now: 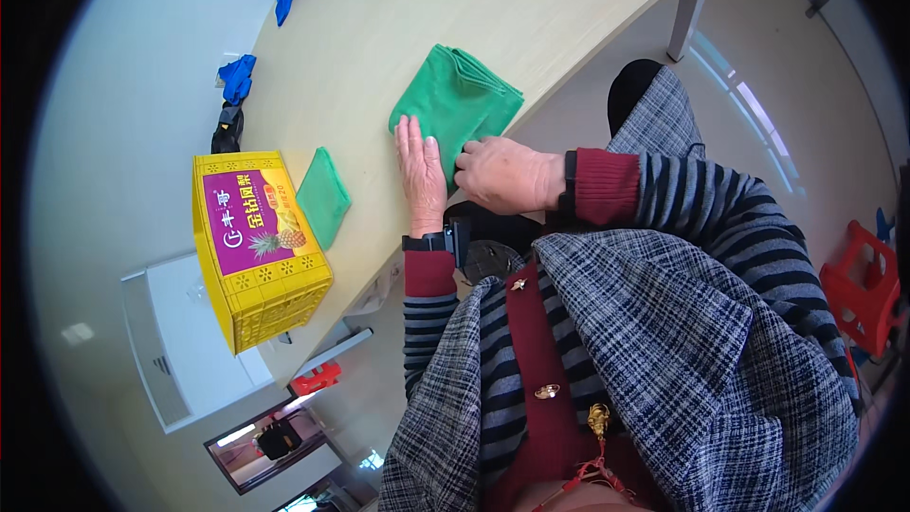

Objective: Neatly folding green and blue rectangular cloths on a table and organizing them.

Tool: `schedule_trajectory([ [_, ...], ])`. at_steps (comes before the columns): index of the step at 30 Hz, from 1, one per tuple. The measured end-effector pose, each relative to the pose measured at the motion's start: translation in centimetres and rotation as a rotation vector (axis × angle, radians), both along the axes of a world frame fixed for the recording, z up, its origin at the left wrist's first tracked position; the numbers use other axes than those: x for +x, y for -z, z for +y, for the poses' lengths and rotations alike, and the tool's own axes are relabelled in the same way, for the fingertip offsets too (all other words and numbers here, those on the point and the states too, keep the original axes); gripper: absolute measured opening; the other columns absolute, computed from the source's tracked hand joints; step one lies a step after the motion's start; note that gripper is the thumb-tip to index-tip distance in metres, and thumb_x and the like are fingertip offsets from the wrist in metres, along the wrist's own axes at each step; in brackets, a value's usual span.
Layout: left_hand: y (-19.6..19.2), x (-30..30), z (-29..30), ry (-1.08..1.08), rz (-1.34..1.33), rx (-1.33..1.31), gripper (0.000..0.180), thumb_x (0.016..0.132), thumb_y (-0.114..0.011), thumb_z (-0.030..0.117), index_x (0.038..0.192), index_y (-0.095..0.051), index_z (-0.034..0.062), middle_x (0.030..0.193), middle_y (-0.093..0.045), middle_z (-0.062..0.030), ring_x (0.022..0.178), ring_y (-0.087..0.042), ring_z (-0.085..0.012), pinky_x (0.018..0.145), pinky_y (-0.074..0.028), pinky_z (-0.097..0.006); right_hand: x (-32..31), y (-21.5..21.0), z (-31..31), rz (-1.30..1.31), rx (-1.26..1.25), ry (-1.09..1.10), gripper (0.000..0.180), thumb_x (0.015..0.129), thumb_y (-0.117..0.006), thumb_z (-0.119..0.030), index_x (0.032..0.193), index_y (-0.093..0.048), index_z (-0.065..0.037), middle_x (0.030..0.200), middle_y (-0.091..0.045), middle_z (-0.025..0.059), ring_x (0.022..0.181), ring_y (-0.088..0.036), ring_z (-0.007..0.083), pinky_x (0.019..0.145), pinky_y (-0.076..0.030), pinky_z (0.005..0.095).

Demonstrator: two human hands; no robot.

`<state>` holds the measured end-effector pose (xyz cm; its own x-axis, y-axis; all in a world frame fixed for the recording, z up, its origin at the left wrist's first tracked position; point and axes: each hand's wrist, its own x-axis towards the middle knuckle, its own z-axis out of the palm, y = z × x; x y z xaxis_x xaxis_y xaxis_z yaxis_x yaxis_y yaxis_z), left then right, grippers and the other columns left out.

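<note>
Head view, wooden table (531, 9), pale floor (104, 133), green cloth (453, 100) under left hand (420, 171)

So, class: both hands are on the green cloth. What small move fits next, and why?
Probably another fold: the left hand lies flat, pinning the green cloth on the table, while the right hand grips its near edge. A smaller folded green cloth lies beside the yellow box.

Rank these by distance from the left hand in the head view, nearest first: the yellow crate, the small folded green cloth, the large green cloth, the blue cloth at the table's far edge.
1. Large green cloth: under the left hand, touching.
2. Small folded green cloth: to its left on the table.
3. Yellow crate: farther left, past the small cloth.
4. Blue cloth: far left edge, farthest.
</note>
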<state>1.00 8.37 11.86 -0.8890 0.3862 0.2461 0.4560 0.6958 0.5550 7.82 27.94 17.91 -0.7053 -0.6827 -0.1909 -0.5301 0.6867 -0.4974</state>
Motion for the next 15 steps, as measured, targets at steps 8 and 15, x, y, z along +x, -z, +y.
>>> schedule_trajectory([
  [8,0.0,0.4,1.4,-0.048,0.095,-0.588,0.059,0.104,-0.046,0.031,0.155,-0.033,0.0035,0.163,-0.027,-0.0206,0.152,-0.02,-0.0372,0.122,-0.02,-0.05,-4.5,0.8,-1.6,0.465,-0.253,0.358,0.055,0.096,-0.053,-0.037,0.139,-0.055,-0.003,0.15,-0.048,0.0166,0.14,-0.041,0.0318,0.114,-0.031,0.0522],
  [15,0.3,0.5,0.5,-0.042,0.119,-0.284,0.063,0.102,-0.05,0.032,0.156,-0.031,0.0041,0.162,-0.027,-0.0211,0.152,-0.021,-0.037,0.121,-0.022,-0.051,-7.6,5.2,-1.5,0.577,-0.013,0.407,0.06,0.103,-0.041,-0.045,0.15,-0.046,-0.008,0.158,-0.04,0.0128,0.15,-0.029,0.0307,0.123,-0.019,0.0487],
])
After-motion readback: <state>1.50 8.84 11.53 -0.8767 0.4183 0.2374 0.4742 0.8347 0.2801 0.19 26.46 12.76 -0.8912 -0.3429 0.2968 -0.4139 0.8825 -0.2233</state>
